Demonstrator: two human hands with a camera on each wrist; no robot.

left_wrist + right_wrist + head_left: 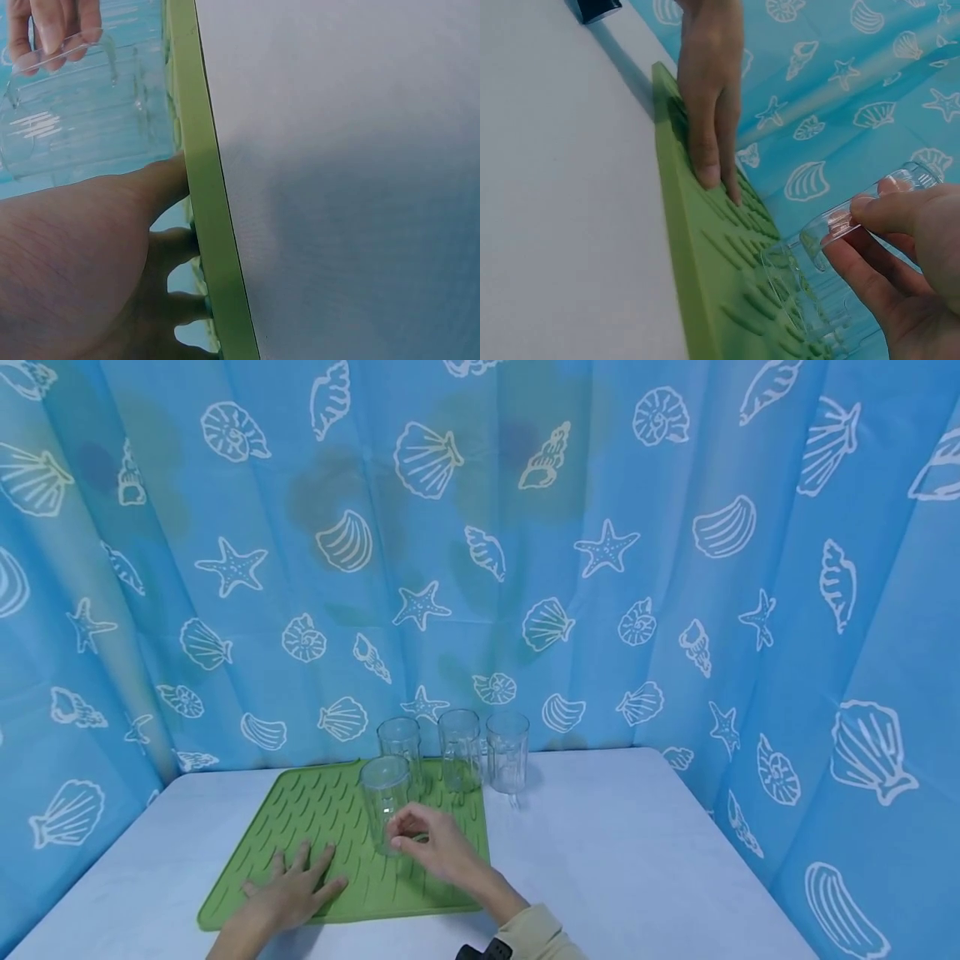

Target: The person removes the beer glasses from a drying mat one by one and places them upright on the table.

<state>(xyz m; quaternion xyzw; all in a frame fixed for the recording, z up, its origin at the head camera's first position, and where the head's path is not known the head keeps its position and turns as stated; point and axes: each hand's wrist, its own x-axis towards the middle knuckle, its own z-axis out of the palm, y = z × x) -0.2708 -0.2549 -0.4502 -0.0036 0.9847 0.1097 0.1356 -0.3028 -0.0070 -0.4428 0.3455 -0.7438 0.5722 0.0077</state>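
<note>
My right hand (435, 843) pinches the handle of a clear glass mug (385, 806) between thumb and fingers. The mug stands over the right half of a green ridged drying mat (300, 810). In the right wrist view, the thumb and fingers (885, 277) close round the clear handle, and one round end of the mug (776, 289) is toward the mat. My left hand (288, 893) rests on the mat's front left part with its fingers spread. In the left wrist view, those fingers (172, 247) reach over the mat's thick front edge (210, 195).
Three more clear glass mugs stand at the back: one on the mat (401, 739), one at its back right corner (460, 752), one on the white table beside it (507, 756). A blue curtain with white shells (480, 610) hangs behind the table.
</note>
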